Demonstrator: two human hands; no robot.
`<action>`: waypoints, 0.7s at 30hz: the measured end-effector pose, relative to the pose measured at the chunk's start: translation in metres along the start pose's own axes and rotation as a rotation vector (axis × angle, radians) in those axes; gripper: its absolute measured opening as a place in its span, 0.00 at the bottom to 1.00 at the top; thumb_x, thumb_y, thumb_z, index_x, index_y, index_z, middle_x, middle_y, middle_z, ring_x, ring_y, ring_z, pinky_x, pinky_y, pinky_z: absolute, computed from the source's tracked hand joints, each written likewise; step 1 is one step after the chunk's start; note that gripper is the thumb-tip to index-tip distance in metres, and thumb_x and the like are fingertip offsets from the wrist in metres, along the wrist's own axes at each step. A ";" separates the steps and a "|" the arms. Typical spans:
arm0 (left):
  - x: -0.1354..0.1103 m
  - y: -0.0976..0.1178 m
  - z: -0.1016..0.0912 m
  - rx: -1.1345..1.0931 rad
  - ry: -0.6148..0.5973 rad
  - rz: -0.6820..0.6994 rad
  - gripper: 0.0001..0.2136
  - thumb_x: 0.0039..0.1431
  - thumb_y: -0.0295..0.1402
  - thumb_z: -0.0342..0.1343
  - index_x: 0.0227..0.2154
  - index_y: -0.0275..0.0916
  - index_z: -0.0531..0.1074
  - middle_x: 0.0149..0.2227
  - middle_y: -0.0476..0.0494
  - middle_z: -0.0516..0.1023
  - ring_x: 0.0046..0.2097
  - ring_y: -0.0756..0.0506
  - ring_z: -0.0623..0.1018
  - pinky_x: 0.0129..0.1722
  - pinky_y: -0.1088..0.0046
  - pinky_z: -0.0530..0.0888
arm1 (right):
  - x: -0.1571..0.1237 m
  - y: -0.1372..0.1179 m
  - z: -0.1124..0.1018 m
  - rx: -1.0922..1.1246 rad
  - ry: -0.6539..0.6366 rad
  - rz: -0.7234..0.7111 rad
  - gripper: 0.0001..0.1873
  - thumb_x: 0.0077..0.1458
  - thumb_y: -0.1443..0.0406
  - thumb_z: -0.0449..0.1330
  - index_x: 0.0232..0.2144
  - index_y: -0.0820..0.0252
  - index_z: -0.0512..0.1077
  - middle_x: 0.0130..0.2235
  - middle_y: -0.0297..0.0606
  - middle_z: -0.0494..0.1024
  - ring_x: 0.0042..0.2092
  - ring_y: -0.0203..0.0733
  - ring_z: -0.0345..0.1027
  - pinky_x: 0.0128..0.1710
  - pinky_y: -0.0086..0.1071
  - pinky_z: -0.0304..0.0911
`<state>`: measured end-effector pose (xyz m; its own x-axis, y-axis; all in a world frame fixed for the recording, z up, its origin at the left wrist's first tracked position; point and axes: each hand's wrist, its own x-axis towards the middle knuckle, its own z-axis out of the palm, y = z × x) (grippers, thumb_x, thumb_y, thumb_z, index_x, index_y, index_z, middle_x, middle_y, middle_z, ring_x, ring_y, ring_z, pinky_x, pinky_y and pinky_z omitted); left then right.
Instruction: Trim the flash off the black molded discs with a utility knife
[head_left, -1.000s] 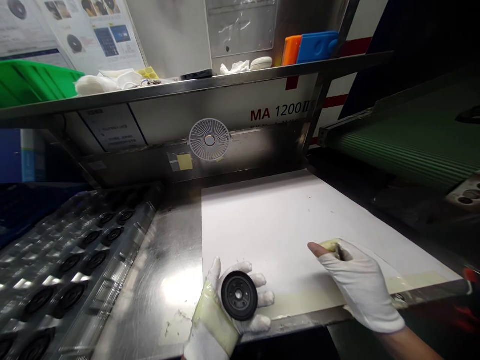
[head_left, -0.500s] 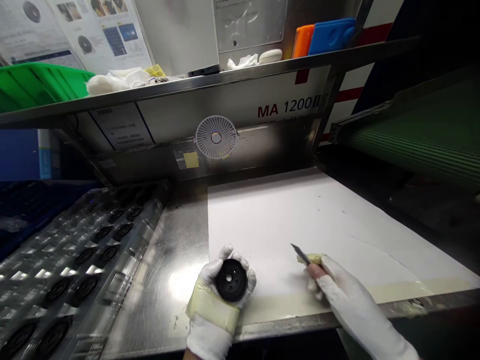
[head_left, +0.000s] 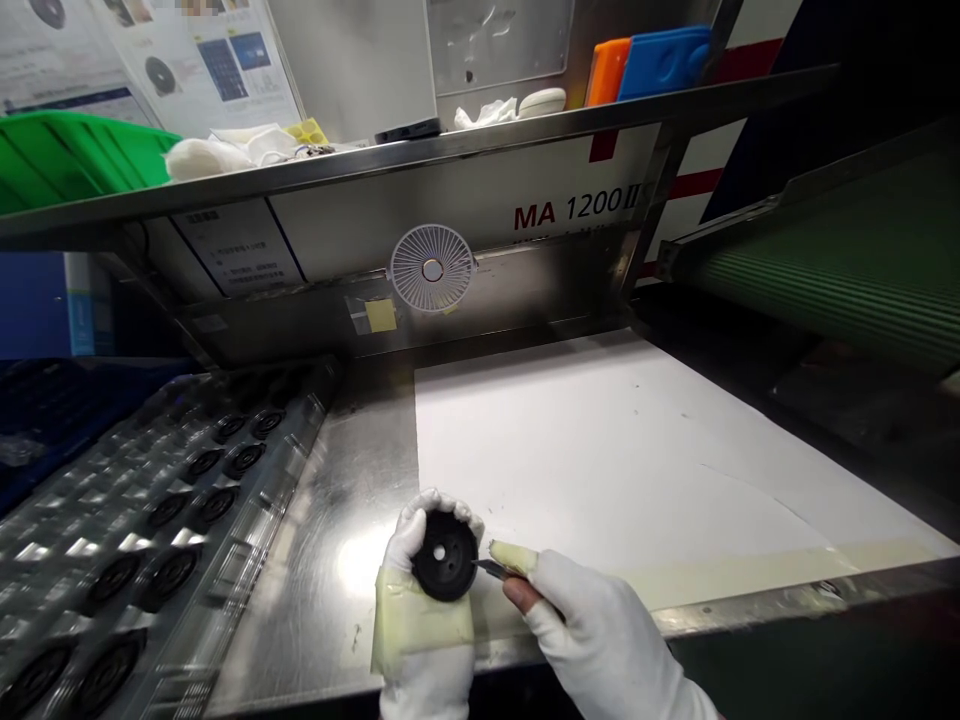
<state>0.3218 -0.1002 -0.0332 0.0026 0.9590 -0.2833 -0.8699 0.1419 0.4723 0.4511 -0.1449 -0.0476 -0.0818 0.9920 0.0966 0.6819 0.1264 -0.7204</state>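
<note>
My left hand [head_left: 427, 620], in a white glove with yellowish tape around it, grips a round black plastic part [head_left: 445, 556] with a hole in its middle. The part's face is turned up toward me. My right hand [head_left: 592, 610], gloved with tape on a fingertip and a bare thumb tip, pinches a small knife [head_left: 491, 569]. Its pointed blade meets the right rim of the black part, or lies very close to it; I cannot tell which. Most of the knife's handle is hidden in my fingers.
A clear plastic tray [head_left: 247, 540] with several round black parts lies at left. White sheet [head_left: 540, 450] covers the bench's right side. A small fan [head_left: 433, 268] sits below the shelf [head_left: 352, 150], which bears a green bin [head_left: 75, 150]. A green conveyor [head_left: 832, 270] runs at right.
My right hand has moved left with the knife, bringing the blade to the black part's rim. My left hand has shifted slightly left, still holding the part.
</note>
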 end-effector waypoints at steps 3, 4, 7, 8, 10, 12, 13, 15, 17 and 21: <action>0.002 0.001 -0.002 -0.011 0.017 0.039 0.05 0.52 0.29 0.52 0.28 0.38 0.73 0.30 0.47 0.71 0.35 0.49 0.71 0.39 0.70 0.70 | -0.002 -0.003 0.000 -0.089 -0.031 0.005 0.12 0.56 0.61 0.50 0.38 0.50 0.72 0.29 0.32 0.76 0.29 0.40 0.69 0.23 0.27 0.58; 0.002 0.001 -0.002 -0.009 0.024 0.045 0.05 0.52 0.29 0.52 0.28 0.38 0.73 0.30 0.47 0.71 0.35 0.49 0.71 0.40 0.70 0.70 | -0.002 -0.004 -0.001 -0.090 -0.053 -0.003 0.11 0.55 0.62 0.51 0.38 0.49 0.72 0.29 0.32 0.76 0.28 0.39 0.69 0.23 0.27 0.57; 0.002 0.002 -0.001 0.003 0.046 0.064 0.05 0.52 0.29 0.52 0.29 0.37 0.73 0.30 0.48 0.71 0.35 0.49 0.71 0.41 0.70 0.70 | -0.001 -0.006 -0.003 -0.020 -0.080 -0.008 0.11 0.55 0.62 0.51 0.39 0.49 0.72 0.31 0.31 0.76 0.30 0.38 0.69 0.26 0.26 0.59; 0.002 0.002 -0.001 0.000 0.048 0.069 0.05 0.52 0.29 0.52 0.29 0.37 0.73 0.30 0.47 0.71 0.35 0.49 0.71 0.41 0.70 0.71 | 0.000 -0.005 -0.004 0.005 -0.066 0.004 0.11 0.55 0.62 0.50 0.38 0.49 0.72 0.31 0.31 0.76 0.31 0.38 0.69 0.27 0.26 0.60; 0.003 0.003 -0.003 -0.017 0.051 0.068 0.06 0.52 0.30 0.52 0.30 0.36 0.73 0.30 0.47 0.71 0.35 0.49 0.72 0.39 0.70 0.71 | 0.003 -0.005 -0.004 0.022 -0.027 0.041 0.12 0.57 0.61 0.48 0.36 0.51 0.72 0.31 0.31 0.75 0.31 0.38 0.68 0.28 0.27 0.60; 0.006 0.003 -0.006 -0.057 0.067 0.024 0.06 0.51 0.30 0.52 0.30 0.36 0.73 0.30 0.45 0.72 0.34 0.48 0.72 0.38 0.69 0.72 | 0.005 -0.004 -0.002 -0.007 -0.012 0.063 0.12 0.57 0.60 0.48 0.33 0.52 0.71 0.28 0.32 0.74 0.29 0.38 0.67 0.26 0.27 0.58; 0.009 0.003 -0.008 -0.080 0.086 -0.008 0.06 0.51 0.29 0.52 0.30 0.36 0.73 0.30 0.45 0.72 0.34 0.48 0.73 0.38 0.69 0.73 | 0.006 -0.005 0.000 -0.023 -0.030 0.062 0.12 0.56 0.60 0.49 0.31 0.53 0.71 0.28 0.31 0.74 0.28 0.37 0.66 0.25 0.27 0.56; 0.015 0.003 -0.013 -0.108 0.135 -0.058 0.06 0.50 0.29 0.53 0.29 0.36 0.74 0.30 0.45 0.73 0.34 0.48 0.73 0.38 0.68 0.73 | 0.006 -0.008 0.003 -0.027 -0.125 0.032 0.10 0.55 0.60 0.51 0.27 0.54 0.70 0.27 0.30 0.73 0.27 0.36 0.65 0.23 0.26 0.53; 0.022 0.004 -0.017 -0.094 0.165 -0.059 0.05 0.50 0.29 0.53 0.29 0.37 0.74 0.30 0.44 0.74 0.34 0.48 0.74 0.38 0.68 0.74 | 0.004 -0.011 0.002 0.008 -0.234 0.016 0.10 0.53 0.60 0.53 0.24 0.55 0.69 0.25 0.29 0.73 0.26 0.35 0.64 0.23 0.25 0.51; 0.028 0.013 -0.021 -0.073 0.146 -0.097 0.05 0.50 0.29 0.53 0.30 0.36 0.73 0.32 0.43 0.75 0.37 0.47 0.75 0.42 0.64 0.73 | 0.001 -0.006 -0.013 0.091 -0.206 0.062 0.12 0.54 0.59 0.50 0.26 0.55 0.69 0.27 0.31 0.73 0.29 0.37 0.65 0.26 0.26 0.54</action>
<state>0.2998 -0.0761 -0.0525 0.0212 0.8954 -0.4447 -0.9027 0.2083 0.3764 0.4558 -0.1448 -0.0344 -0.1946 0.9772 -0.0851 0.6230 0.0561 -0.7802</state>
